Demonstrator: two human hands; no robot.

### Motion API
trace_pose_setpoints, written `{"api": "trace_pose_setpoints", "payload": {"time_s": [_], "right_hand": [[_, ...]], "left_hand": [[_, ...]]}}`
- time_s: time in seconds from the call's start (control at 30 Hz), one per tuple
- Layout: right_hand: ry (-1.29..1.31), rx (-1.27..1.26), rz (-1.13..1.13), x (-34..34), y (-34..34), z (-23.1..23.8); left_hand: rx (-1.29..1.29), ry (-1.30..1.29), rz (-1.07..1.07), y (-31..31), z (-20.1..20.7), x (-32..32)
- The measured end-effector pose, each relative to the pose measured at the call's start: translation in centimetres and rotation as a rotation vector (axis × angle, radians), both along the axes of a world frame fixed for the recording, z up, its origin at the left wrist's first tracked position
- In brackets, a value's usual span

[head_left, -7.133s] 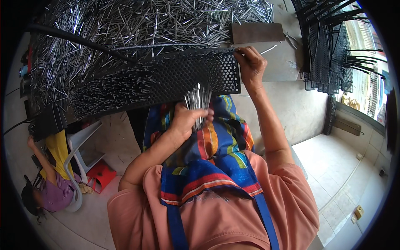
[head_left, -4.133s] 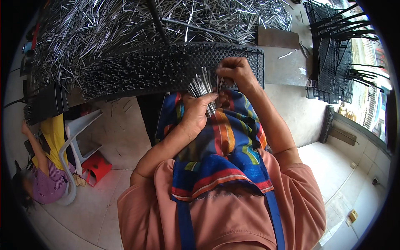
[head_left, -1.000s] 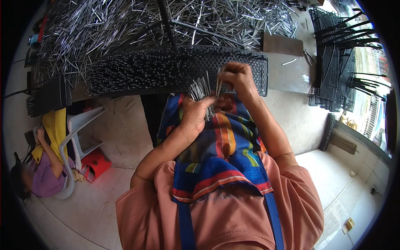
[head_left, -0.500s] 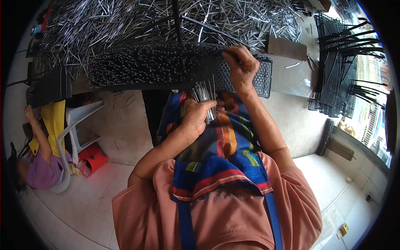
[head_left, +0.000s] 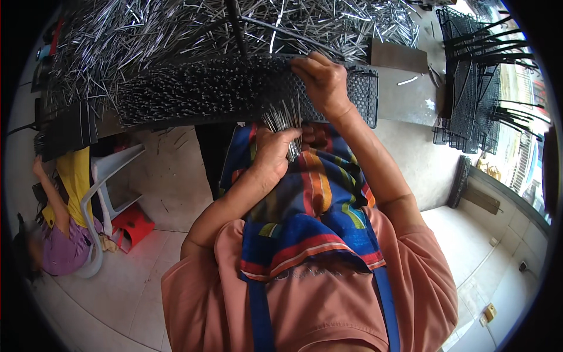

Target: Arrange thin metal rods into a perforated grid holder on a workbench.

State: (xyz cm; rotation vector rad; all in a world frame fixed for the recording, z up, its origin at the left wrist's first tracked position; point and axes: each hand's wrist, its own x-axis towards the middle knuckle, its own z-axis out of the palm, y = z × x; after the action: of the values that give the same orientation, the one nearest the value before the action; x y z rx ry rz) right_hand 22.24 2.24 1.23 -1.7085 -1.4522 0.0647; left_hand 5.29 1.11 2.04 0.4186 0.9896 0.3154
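Note:
My left hand (head_left: 271, 155) is closed around a bundle of thin metal rods (head_left: 282, 120), whose ends point up and away from me at the front edge of a long black perforated rack (head_left: 366, 97). My right hand (head_left: 324, 87) hovers over the rack, right of the middle, with its fingertips pinched together. What the pinch holds, if anything, is too small to tell. Many rods stand upright in the left and middle of the rack (head_left: 193, 91). At its right end the bare honeycomb holes show.
Behind the rack lies a wide heap of loose metal strips (head_left: 158, 29). A dark bar (head_left: 236, 29) rises from the rack's back. Stacked black mesh racks (head_left: 469, 88) with long handles stand at the right. At the far left a person (head_left: 61, 243) sits working beside a red box (head_left: 134, 227).
My right hand has shifted left along the rack, toward the standing rods, still pinched. My left hand keeps its hold on the bundle, and the whole view has shifted slightly.

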Motion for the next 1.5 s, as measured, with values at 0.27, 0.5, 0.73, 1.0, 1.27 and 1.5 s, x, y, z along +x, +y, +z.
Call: {"api": "trace_pose_setpoints", "payload": {"time_s": [0.27,0.5,0.73,1.0,1.27,1.5], "right_hand": [[-0.278,-0.116,0.058,0.4,1.2,0.9],[-0.395,-0.126,0.087,1.1,-0.1,1.8],[0.795,-0.651,0.145,1.3,-3.9,1.7],[0.931,-0.049,-0.231,1.7,-3.6,1.5],[0.265,0.092,-0.175,1.1,-2.5,0.5],[0.067,-0.04,-0.187,0.5,-1.9,0.2]], "left_hand": [[0.011,0.016,0.017,-0.2,-0.3,0.4],[-0.004,-0.01,0.057,-0.3,-0.7,0.3],[0.079,-0.105,-0.089,0.1,1.4,0.5],[0.065,0.048,-0.129,-1.9,-0.7,-2.1],[0.196,0.024,-0.35,-2.1,-0.1,-2.5],[0.167,-0.021,-0.043,-1.3,0.8,-0.8]]}}
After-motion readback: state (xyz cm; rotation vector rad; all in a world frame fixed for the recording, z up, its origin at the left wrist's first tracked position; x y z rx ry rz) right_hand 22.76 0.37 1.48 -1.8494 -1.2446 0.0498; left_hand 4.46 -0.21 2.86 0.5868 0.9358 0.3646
